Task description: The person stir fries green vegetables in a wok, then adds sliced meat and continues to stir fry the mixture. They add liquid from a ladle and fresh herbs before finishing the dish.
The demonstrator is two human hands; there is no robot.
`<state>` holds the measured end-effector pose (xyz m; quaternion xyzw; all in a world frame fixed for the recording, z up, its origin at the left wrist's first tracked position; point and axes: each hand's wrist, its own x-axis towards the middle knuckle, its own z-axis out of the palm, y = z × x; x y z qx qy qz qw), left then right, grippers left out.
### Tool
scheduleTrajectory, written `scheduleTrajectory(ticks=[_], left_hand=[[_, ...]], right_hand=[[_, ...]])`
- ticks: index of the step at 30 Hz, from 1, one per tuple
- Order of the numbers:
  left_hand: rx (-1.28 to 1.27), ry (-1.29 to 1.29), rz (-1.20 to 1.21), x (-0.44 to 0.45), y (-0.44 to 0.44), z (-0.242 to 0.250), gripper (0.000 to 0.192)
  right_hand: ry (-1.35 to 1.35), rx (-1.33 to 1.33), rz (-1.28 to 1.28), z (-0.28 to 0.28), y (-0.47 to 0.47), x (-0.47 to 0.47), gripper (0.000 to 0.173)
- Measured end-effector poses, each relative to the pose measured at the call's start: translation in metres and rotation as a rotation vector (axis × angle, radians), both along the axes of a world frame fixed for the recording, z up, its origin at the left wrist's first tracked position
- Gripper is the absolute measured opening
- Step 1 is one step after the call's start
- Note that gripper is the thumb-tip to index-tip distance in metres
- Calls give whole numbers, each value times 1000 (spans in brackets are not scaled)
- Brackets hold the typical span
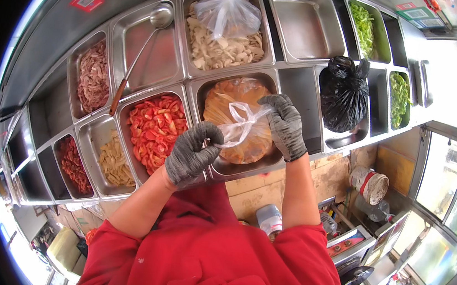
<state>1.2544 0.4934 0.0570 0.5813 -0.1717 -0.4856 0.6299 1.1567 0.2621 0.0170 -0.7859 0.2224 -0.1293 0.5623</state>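
Observation:
A clear plastic bag [236, 151] of orange-brown food sits in a steel pan in front of me, its top tied in a loose knot. My left hand [194, 151], in a grey knit glove, pinches the plastic on the left of the knot. On the right side, my right hand [286, 125], gloved alike, grips another part of the bag's top. Sliced tomatoes [157, 126] fill the pan beside my left hand. What the bag holds is blurred by the plastic.
A steel ladle [137, 58] with a wooden handle lies across a pan. Sliced pale food [221, 52] lies beneath another knotted clear bag [229, 15]. A tied black bag [344, 94] stands in a pan to the right. Raw sliced meat [94, 76] and chopped greens [361, 29] occupy outer pans.

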Motion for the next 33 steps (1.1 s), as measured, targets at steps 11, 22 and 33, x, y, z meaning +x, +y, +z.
scheduleTrajectory(ticks=[11,22,33], left_hand=[[59,-530,-121,-30,-45,-34,30],[-37,-326,33,-8,-22,-37,23],[117,-756,-188,-23,16,19,26]], right_hand=[[125,199,-9,48,25,3,21],[5,56,-229,59,21,44,16],[9,80,-145,64,55,66,11]])
